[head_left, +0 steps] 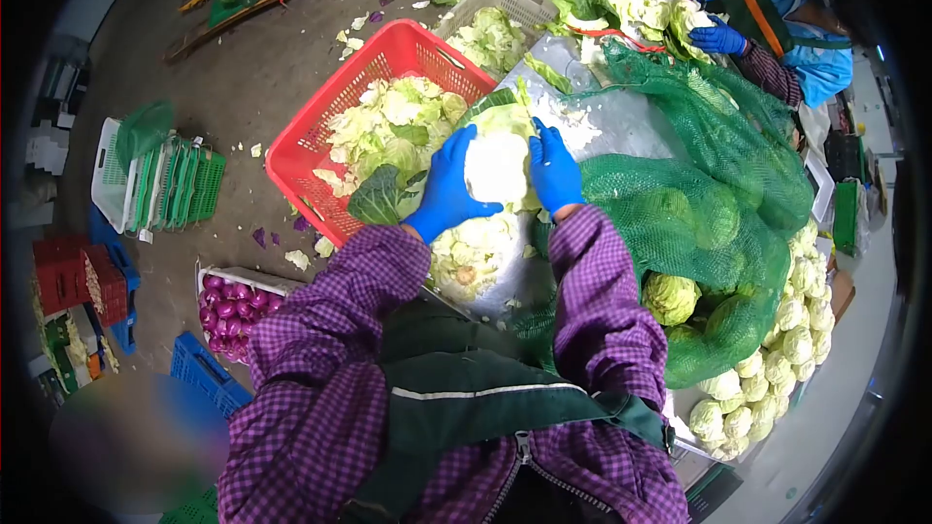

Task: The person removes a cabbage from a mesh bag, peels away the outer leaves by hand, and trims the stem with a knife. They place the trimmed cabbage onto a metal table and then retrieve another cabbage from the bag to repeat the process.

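Between my blue-gloved hands is a pale cabbage point(496, 167), so bright that its surface detail is washed out, with green outer leaves around its top. My left hand point(449, 186) cups its left side, thumb reaching across below. Against the right side presses my right hand point(554, 171), fingers pointing up and away from me. Another cabbage point(472, 257) lies just below on the metal tabletop point(621, 123). To the left, a red crate point(289, 157) is filled with stripped cabbage leaves point(400, 124), and a dark green leaf point(377, 198) hangs by its near rim.
A green mesh sack point(699, 213) with cabbages covers the table's right side. Trimmed cabbages point(752, 398) are stacked beyond it. A white crate of red onions point(236, 312) stands lower left. At upper right, a co-worker's gloved hand point(716, 37) touches leafy heads. Leaf scraps litter the floor.
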